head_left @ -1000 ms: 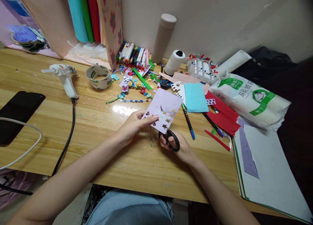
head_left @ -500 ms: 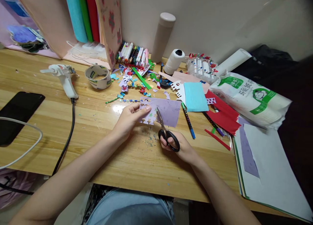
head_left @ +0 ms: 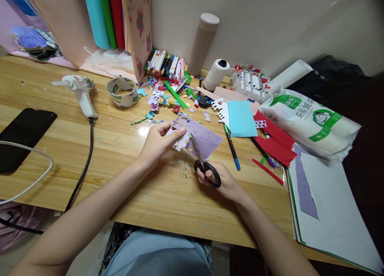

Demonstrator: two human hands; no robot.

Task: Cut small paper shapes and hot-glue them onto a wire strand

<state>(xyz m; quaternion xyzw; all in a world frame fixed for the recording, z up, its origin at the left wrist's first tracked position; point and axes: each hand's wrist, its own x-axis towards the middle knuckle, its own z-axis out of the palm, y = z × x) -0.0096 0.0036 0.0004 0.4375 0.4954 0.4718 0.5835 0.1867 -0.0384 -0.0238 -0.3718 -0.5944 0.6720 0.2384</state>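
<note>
pinching the purple paper (head_left: 207, 138) near its left end, my left hand (head_left: 157, 142) has its thumb pressed on top and the fingers closed beneath, partly hidden. star-shaped holes run through that end, close to my thumb; the other end is whole. the paper is in front of me, over the wooden table (head_left: 144, 204), between my two hands. my right hand (head_left: 220, 178) is clamped on the scissors (head_left: 200, 157), fingers through the black handles. the blades point away from me and overlap the paper in my view; i cannot tell whether they touch it, nor how far they part. beyond the paper, colored scraps (head_left: 171, 94) lie scattered. to its right are a pen (head_left: 231, 147) with a blue end and a light blue sheet (head_left: 243, 119). the tape roll (head_left: 121, 98) sits well to the left, beside the glue gun (head_left: 81, 96).
</note>
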